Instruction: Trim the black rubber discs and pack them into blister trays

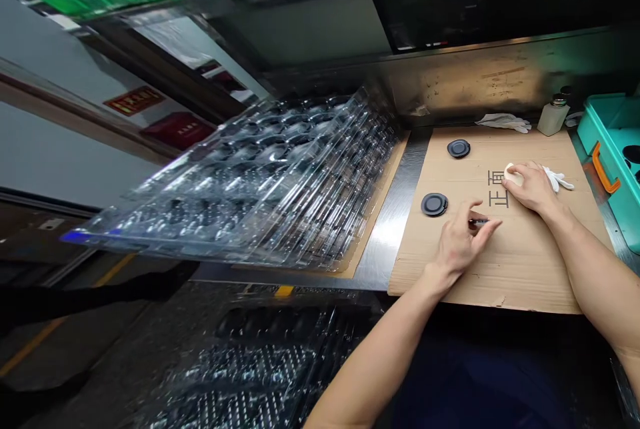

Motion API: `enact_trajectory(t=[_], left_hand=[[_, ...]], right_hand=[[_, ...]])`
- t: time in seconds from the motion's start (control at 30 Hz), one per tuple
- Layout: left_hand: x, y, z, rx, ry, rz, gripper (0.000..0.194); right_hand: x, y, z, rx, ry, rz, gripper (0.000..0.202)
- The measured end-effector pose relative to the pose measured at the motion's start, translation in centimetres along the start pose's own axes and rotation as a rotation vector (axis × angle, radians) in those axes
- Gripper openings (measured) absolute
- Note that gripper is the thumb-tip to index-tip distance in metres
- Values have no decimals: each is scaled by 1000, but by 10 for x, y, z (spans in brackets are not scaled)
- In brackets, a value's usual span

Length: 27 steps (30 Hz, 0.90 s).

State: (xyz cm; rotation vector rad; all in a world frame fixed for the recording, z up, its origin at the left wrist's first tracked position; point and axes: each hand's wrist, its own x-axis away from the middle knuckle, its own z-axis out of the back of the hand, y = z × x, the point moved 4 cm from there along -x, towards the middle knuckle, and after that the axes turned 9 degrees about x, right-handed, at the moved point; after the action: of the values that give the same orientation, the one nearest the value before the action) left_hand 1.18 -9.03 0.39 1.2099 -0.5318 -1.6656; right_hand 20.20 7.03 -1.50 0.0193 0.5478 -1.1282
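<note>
My left hand (459, 241) is over the cardboard sheet (450, 275), its thumb and fingers around a small dark piece (479, 221) that is mostly hidden. Further right, my right hand (534, 187) has its fingers bent on a whitish round pad (513, 177), resting on the cardboard. Two round black parts lie to the left of the hands: one (435, 205) beside my left hand, the other (459, 149) farther back. Printed black characters show between the hands. A white glove (559, 179) lies just beyond my right hand.
Stacked clear plastic trays (280, 182) stand left of the cardboard. At the back are another white glove (504, 123) and a bottle (553, 115). A teal bin (613, 179) with an orange handle borders the right side. More trays (250, 369) are below, at left.
</note>
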Motion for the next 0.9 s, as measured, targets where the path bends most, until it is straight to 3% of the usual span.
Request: enact_trajectory(t=[0.07, 0.13, 0.4, 0.6, 0.67, 0.77, 0.9], left_hand=[[-4, -7, -6, -188, -70, 11, 24], [-6, -11, -9, -308, -99, 15, 16], [0, -10, 3, -313, -104, 252, 46], [-1, 0, 11, -489, -349, 267, 51], [-5, 3, 21, -483, -399, 219, 47], [-15, 0, 54, -453, -352, 132, 51], [-33, -27, 102, -454, -280, 156, 72]], right_hand=[[0, 2, -1, 2, 8, 3, 34], [-1, 4, -2, 7, 22, 11, 33], [-2, 10, -7, -14, 57, 42, 30], [-1, 15, -14, 2, 37, 44, 33], [0, 14, -14, 10, 33, 40, 34], [1, 10, -14, 11, 22, 25, 33], [3, 4, -12, 8, 8, 1, 30]])
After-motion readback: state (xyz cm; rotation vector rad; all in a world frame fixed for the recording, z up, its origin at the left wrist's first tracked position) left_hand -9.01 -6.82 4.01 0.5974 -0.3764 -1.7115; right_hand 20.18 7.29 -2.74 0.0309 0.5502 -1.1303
